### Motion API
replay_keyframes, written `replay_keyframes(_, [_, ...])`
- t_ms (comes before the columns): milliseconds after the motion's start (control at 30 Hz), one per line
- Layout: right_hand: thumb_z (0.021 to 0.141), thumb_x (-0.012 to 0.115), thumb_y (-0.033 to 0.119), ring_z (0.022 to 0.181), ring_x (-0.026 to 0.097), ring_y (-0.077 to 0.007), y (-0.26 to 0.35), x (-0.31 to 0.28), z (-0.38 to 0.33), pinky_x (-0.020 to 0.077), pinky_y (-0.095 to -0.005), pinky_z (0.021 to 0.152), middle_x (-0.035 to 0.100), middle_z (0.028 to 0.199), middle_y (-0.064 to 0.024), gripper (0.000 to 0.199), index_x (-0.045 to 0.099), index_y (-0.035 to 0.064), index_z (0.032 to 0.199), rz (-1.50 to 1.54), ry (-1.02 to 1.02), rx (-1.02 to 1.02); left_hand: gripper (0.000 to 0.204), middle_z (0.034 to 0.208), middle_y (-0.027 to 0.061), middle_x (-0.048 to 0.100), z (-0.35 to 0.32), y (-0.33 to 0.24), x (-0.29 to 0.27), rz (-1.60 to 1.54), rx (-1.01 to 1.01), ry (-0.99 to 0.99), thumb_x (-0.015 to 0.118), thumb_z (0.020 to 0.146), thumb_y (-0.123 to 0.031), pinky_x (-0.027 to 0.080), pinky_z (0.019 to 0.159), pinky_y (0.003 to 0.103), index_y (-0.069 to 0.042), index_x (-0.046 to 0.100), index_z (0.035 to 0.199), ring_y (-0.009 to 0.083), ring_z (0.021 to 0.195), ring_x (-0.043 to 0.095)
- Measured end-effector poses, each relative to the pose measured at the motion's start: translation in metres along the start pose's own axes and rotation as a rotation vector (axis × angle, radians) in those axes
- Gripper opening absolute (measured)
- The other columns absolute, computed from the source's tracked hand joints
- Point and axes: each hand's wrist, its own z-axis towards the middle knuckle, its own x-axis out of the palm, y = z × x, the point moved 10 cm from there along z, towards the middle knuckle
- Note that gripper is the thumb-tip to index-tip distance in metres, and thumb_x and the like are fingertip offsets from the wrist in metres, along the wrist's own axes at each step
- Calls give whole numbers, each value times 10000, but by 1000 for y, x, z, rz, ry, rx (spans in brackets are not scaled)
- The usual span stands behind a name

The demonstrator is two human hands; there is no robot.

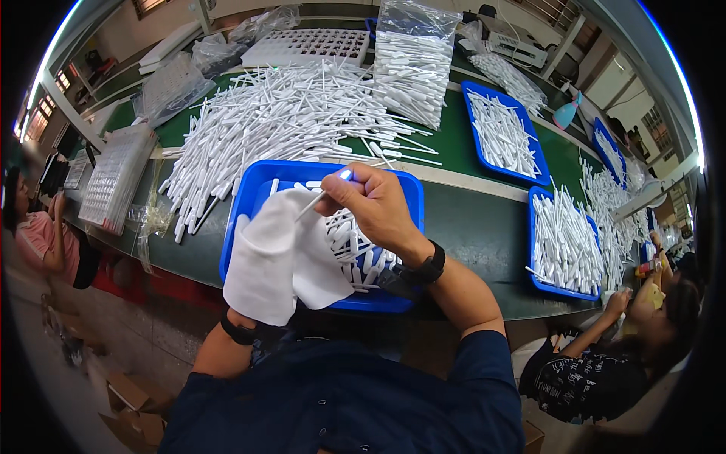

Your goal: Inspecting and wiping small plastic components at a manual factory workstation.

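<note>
My right hand (368,204) is closed in a pinch on a slim white stick (310,206); a bright bluish-white glow shows at the stick's end by the thumb. The stick's other end goes into a white cloth (262,261). This cloth covers my left hand, which grips it around the stick; the fingers are hidden, and only the left wrist (236,321) with a dark band shows. Both hands are over a blue tray (414,198) holding several similar white sticks (354,246) with thicker ends.
A large heap of white sticks (280,113) spreads beyond the tray. A clear bag (412,64) of them stands behind. More filled blue trays (541,163) are at right. A white foam holder (306,47) lies far back. Co-workers sit left (45,242) and right (597,371).
</note>
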Motion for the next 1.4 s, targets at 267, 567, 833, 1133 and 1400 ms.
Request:
replay_keyframes(267, [989,620,166,760,712,-158,1,-6,2,583,-279,713,724,843,-133,202,641,-34,969,98,-14,-7,338,1219,66,609,-8,-33,3,275,128,-77,447,1038,-139,463,914,306,-38,481,1358,177,1089,603])
replay_keyframes(567, [980,637,180,734,695,-129,-13,-3,4,569,-257,690,728,821,-112,212,638,-28,939,257,13,51,348,1203,62,610,-9,-51,21,196,133,-13,458,1028,-181,484,912,283,-20,530,1328,150,1060,601])
replay_keyframes(833, [958,671,201,705,671,-93,-16,11,-4,537,-237,657,714,771,-78,226,657,-18,906,84,73,49,369,1197,96,627,-20,-60,-21,483,381,-302,411,1048,-205,517,882,321,-20,483,1359,184,1060,619])
replay_keyframes(1133, [938,682,235,726,666,-139,-42,16,-6,501,-302,640,707,800,-86,227,714,14,981,-529,284,203,465,1189,141,637,-35,-2,-118,1097,649,-539,580,965,-260,515,934,404,-24,485,1353,292,1104,621])
replay_keyframes(1400, [854,654,231,799,670,-379,-44,-107,79,523,-418,720,696,853,-219,237,715,4,886,-1300,-22,-3,343,1155,110,636,-17,-85,-47,1176,499,-354,407,1057,-255,523,879,405,-42,526,1299,284,1096,626])
